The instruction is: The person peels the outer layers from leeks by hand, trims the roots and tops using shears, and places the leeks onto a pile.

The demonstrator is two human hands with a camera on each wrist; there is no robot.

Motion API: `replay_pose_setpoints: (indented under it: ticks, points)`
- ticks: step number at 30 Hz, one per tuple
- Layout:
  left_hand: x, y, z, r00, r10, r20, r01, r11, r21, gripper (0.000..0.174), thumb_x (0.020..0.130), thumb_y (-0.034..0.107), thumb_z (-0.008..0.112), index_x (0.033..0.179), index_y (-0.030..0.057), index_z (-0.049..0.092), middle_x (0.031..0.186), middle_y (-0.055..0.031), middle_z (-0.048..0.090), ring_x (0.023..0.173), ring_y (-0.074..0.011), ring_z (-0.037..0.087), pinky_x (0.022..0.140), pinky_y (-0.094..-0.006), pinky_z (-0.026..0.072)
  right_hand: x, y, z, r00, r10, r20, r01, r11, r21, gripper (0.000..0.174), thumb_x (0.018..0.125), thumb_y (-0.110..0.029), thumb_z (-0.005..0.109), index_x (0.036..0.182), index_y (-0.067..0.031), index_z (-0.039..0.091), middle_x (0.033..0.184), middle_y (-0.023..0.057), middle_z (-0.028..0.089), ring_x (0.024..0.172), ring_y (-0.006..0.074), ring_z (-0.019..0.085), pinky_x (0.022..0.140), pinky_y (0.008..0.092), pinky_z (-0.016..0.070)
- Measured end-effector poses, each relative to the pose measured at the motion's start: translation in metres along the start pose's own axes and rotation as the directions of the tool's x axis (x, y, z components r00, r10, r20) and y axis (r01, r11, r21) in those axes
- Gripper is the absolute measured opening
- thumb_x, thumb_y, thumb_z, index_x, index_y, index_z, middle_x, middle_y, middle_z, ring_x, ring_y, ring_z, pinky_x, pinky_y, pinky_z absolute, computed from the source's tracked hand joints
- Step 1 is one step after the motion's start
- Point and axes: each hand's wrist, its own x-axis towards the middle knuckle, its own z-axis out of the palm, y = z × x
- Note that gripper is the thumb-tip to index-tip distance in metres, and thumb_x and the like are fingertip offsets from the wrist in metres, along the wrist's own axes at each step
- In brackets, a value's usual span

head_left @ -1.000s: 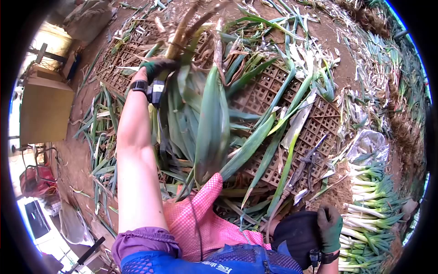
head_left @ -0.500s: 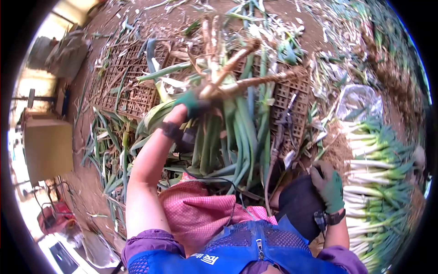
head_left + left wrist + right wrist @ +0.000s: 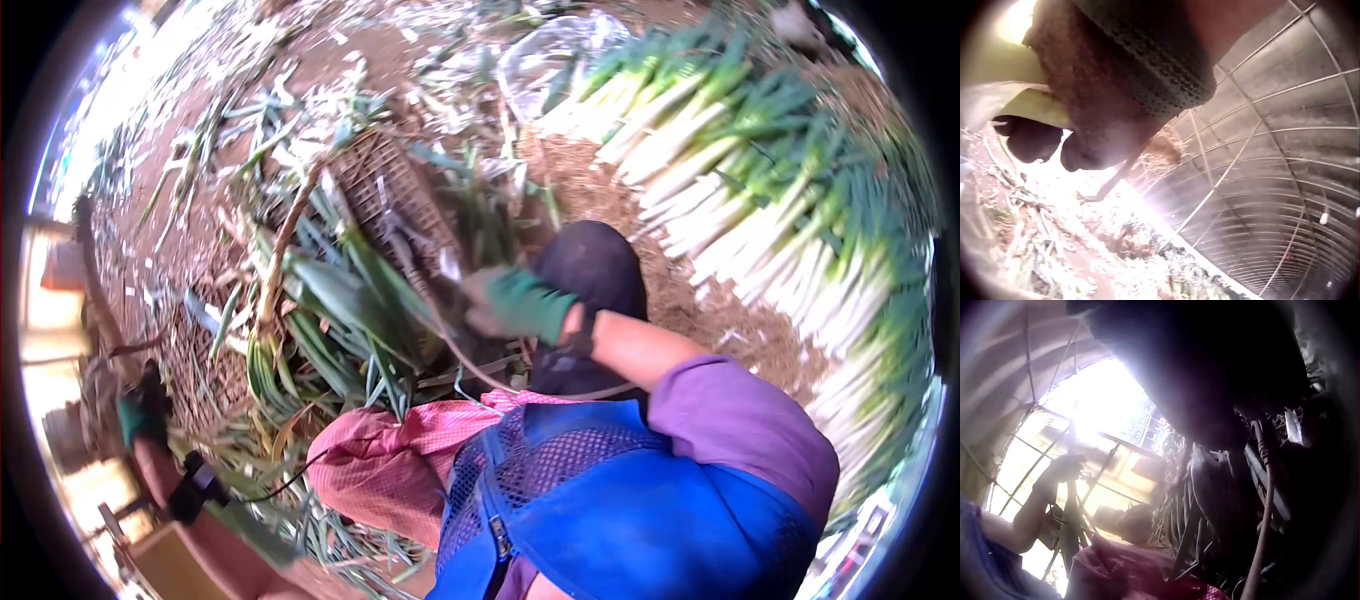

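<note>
My left hand (image 3: 145, 410), in a green-and-dark work glove, is out at the far left of the head view. It grips a long green onion (image 3: 98, 285), whose brown stalk rises above the fist. In the left wrist view a pale leaf (image 3: 1038, 109) passes through the curled fingers, and a shaggy root end (image 3: 1163, 149) shows beyond. The gloved right hand (image 3: 518, 303), blurred, hovers by the dark-clad knee with nothing visible in its fingers. Right beside it runs a thin hose (image 3: 455, 345), leading to a metal nozzle tool (image 3: 398, 235).
Untrimmed green onions (image 3: 345, 300) lie heaped before the pink checked cloth (image 3: 370, 460), by a brown plastic crate (image 3: 400, 190). Cleaned white-stemmed onions (image 3: 720, 215) lie in a long row at right. A clear plastic bag (image 3: 530, 75) rests behind. Leaf scraps litter the ground.
The left hand has swung from over the heap to the far left, carrying a green onion. The right hand has left the knee and come toward the hose. The head view has turned right.
</note>
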Motion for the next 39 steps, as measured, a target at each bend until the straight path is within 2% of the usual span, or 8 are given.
replay_pose_setpoints:
  ticks: [9, 12, 14, 15, 27, 33, 37, 39]
  points:
    - [0.037, 0.108, 0.086, 0.896, 0.324, 0.304, -0.267, 0.939, -0.215, 0.044, 0.087, 0.051, 0.064, 0.096, 0.0085, 0.061, 0.073, -0.0030, 0.057, 0.060, -0.0113, 0.053, 0.050, -0.0277, 0.0391, -0.040, -0.064, 0.089, 0.918, 0.236, 0.319, -0.261, 0.965, 0.036, 0.050, 0.077, -0.030, 0.063, 0.118, -0.0025, 0.056, 0.118, 0.0229, 0.061, 0.105, 0.0367, 0.061, 0.087, 0.0465, 0.0488]
    - [0.003, 0.033, 0.176, 0.857, 0.055, 0.512, 0.164, 0.913, -0.373, 0.022, 0.085, 0.030, 0.068, 0.100, 0.0146, 0.067, 0.082, -0.0023, 0.063, 0.071, -0.0127, 0.055, 0.055, -0.0277, 0.0432, -0.048, -0.059, 0.081, 0.875, 0.342, 0.342, -0.374, 0.927, 0.032, 0.056, 0.077, -0.033, 0.065, 0.121, -0.0012, 0.054, 0.120, 0.0237, 0.059, 0.108, 0.0366, 0.060, 0.091, 0.0441, 0.0471]
    - [-0.048, -0.011, 0.208, 0.774, 0.009, 0.633, -0.078, 0.994, 0.081, 0.019, 0.078, 0.026, 0.077, 0.090, 0.0133, 0.070, 0.075, -0.0018, 0.064, 0.061, -0.0164, 0.057, 0.052, -0.0305, 0.0463, -0.050, -0.053, 0.079, 0.823, 0.433, 0.368, -0.505, 0.854, 0.124, 0.058, 0.077, -0.035, 0.066, 0.121, 0.0006, 0.053, 0.115, 0.0240, 0.061, 0.106, 0.0360, 0.061, 0.090, 0.0424, 0.0474]
    - [-0.120, 0.023, 0.210, 0.767, -0.355, 0.535, 0.384, 0.921, 0.061, 0.019, 0.074, 0.024, 0.078, 0.088, 0.0137, 0.071, 0.072, -0.0020, 0.064, 0.056, -0.0164, 0.054, 0.051, -0.0319, 0.0452, -0.047, -0.047, 0.080, 0.786, 0.488, 0.379, -0.583, 0.790, 0.191, 0.059, 0.077, -0.035, 0.067, 0.121, 0.0016, 0.053, 0.112, 0.0240, 0.063, 0.103, 0.0351, 0.063, 0.087, 0.0417, 0.0483]
    - [-0.128, 0.066, 0.106, 0.857, -0.043, 0.513, 0.085, 0.995, -0.058, 0.017, 0.092, 0.027, 0.065, 0.092, 0.0099, 0.069, 0.065, 0.0012, 0.059, 0.053, -0.0095, 0.052, 0.047, -0.0278, 0.0398, -0.033, -0.050, 0.102, 0.697, 0.445, 0.562, -0.677, 0.153, 0.720, 0.025, 0.080, -0.019, 0.069, 0.096, -0.0013, 0.060, 0.071, 0.0067, 0.065, 0.058, 0.0163, 0.062, 0.050, 0.0299, 0.0490]
    - [-0.143, 0.026, 0.115, 0.819, 0.059, 0.570, 0.040, 0.986, -0.160, 0.026, 0.091, 0.034, 0.064, 0.091, 0.0090, 0.069, 0.074, 0.0004, 0.064, 0.062, -0.0110, 0.056, 0.057, -0.0281, 0.0437, -0.032, -0.044, 0.105, 0.791, 0.386, 0.475, -0.611, 0.545, 0.575, 0.033, 0.080, -0.028, 0.071, 0.097, 0.0002, 0.067, 0.079, 0.0092, 0.068, 0.068, 0.0200, 0.066, 0.058, 0.0324, 0.0521]
    - [-0.125, -0.016, 0.195, 0.775, -0.024, 0.631, 0.006, 1.000, 0.031, 0.029, 0.091, 0.034, 0.063, 0.090, 0.0054, 0.068, 0.072, -0.0003, 0.063, 0.060, -0.0117, 0.055, 0.054, -0.0289, 0.0421, -0.034, -0.046, 0.150, 0.653, 0.140, 0.745, -0.757, 0.077, 0.649, 0.029, 0.082, -0.029, 0.070, 0.082, 0.0000, 0.069, 0.075, 0.0089, 0.069, 0.059, 0.0186, 0.065, 0.056, 0.0317, 0.0527]
    - [-0.123, -0.026, 0.224, 0.806, -0.092, 0.585, -0.009, 0.986, 0.167, 0.031, 0.089, 0.034, 0.065, 0.090, 0.0036, 0.068, 0.072, -0.0021, 0.063, 0.059, -0.0125, 0.055, 0.053, -0.0300, 0.0426, -0.031, -0.051, 0.126, 0.797, 0.124, 0.591, -0.600, 0.277, 0.750, 0.024, 0.083, -0.026, 0.069, 0.080, -0.0019, 0.068, 0.073, 0.0071, 0.068, 0.059, 0.0182, 0.064, 0.055, 0.0313, 0.0519]
